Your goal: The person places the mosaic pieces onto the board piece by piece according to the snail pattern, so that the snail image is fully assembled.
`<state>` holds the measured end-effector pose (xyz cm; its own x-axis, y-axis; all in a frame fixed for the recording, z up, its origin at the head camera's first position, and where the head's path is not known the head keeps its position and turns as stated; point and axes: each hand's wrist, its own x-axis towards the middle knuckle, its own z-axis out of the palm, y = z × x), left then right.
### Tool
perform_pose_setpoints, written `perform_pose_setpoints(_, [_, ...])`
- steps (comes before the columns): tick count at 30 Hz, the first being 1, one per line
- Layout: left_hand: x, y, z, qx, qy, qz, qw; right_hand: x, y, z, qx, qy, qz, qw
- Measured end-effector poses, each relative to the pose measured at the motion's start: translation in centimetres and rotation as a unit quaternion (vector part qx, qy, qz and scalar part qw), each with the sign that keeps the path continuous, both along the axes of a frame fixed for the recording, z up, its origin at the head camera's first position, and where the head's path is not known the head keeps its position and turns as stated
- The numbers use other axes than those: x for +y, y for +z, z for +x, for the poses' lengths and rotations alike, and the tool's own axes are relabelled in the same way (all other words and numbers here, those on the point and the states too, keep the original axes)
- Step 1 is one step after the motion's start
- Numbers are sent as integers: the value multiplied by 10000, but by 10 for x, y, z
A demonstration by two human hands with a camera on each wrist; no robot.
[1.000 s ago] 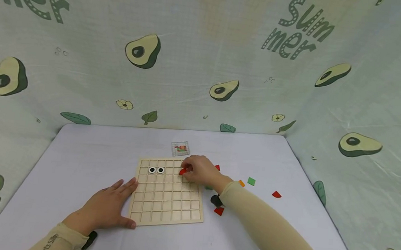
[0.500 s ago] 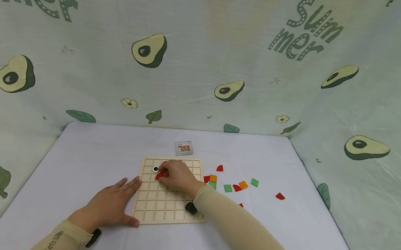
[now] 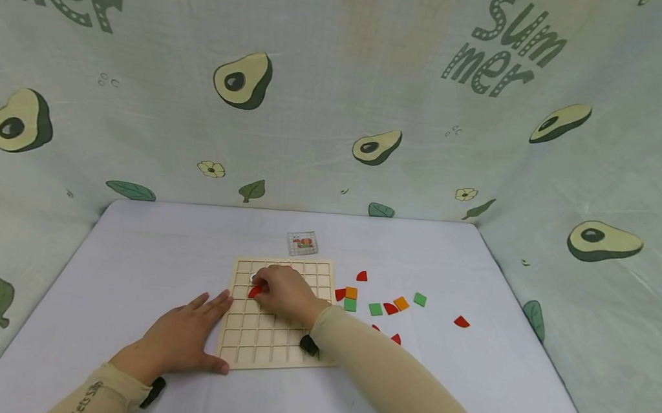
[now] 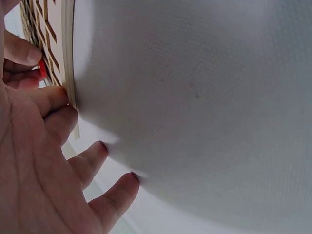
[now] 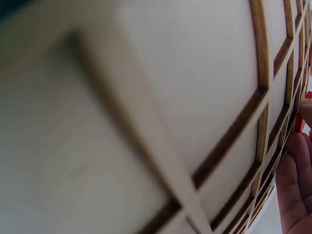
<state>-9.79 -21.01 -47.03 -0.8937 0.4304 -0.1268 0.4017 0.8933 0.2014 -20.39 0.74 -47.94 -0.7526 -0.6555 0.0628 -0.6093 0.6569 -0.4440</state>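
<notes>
Three green squares point(image 3: 375, 309), two orange squares point(image 3: 401, 303) and seven red pieces point(image 3: 255, 292) show.

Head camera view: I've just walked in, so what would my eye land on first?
Probably the big avocado-print cloth that fills the background. Next come the hands over the wooden grid board in the middle: the right hand pinches a red piece at its upper left, while the left hand spreads at its left edge. Bright red, orange and green pieces lie scattered to the board's right.
</notes>
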Motion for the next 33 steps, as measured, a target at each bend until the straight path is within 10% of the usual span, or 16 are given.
perform_pose_setpoints(33, [0,0,1,-12,60,32,10000,-2,7,-2,278,128,201,9993])
